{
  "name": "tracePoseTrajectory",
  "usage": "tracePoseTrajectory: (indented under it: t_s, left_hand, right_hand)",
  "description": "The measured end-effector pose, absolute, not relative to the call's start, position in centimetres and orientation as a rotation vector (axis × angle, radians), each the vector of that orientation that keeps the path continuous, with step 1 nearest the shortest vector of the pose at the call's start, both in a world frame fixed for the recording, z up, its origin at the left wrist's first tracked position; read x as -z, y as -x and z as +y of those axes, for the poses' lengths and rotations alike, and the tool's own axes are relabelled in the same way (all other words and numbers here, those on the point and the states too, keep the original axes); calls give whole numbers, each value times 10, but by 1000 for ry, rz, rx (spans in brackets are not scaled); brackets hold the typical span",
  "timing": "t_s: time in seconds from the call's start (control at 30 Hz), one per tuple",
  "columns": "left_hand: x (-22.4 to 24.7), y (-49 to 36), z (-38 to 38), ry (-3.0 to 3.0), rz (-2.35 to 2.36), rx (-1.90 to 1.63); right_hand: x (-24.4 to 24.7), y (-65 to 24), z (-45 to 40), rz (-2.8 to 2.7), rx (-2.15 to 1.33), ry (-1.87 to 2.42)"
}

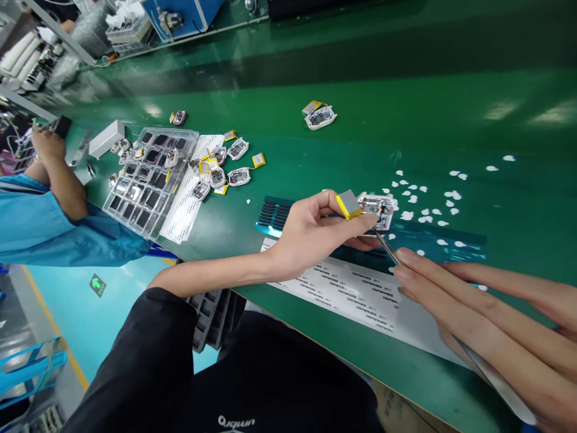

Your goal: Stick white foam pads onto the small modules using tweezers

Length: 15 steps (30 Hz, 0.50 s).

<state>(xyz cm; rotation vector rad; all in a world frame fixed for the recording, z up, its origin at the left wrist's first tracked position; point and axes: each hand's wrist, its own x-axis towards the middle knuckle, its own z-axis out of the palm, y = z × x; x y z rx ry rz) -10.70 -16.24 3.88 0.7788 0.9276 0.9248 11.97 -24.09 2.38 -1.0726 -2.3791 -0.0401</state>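
My left hand [311, 231] grips a small white device housing [377, 210] with its circuit board exposed. A yellow-edged battery with a grey face [348, 203] sticks up beside my left fingers. My right hand [487, 313] is closed round metal tweezers [387, 248], whose tip meets the housing's lower edge by my left thumb. Whether the tip pinches anything is too small to tell. Under my hands lie a white sheet of printed labels [347, 294] and a blue-green film [451, 240]. A strip with black pieces [274, 215] is partly covered by my left hand.
Small white stickers [424, 219] are scattered beyond my right hand. One open housing with a battery [321, 117] lies farther back. To the left are several more housings [238, 176] and a clear compartment tray [135, 207]. A co-worker's arm [63, 174] is at far left.
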Motion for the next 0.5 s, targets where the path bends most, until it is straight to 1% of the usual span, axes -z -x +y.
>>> tracePoseTrajectory:
  t_s: [0.13,0.5]
  left_hand:
    - [-37,106,-163,-778,943,-929]
    - [-34,104,-166,-809,953,-969]
  right_hand:
    - [-15,-133,-234,-2477,161,845]
    - [-17,-120,-229,-2408,191,776]
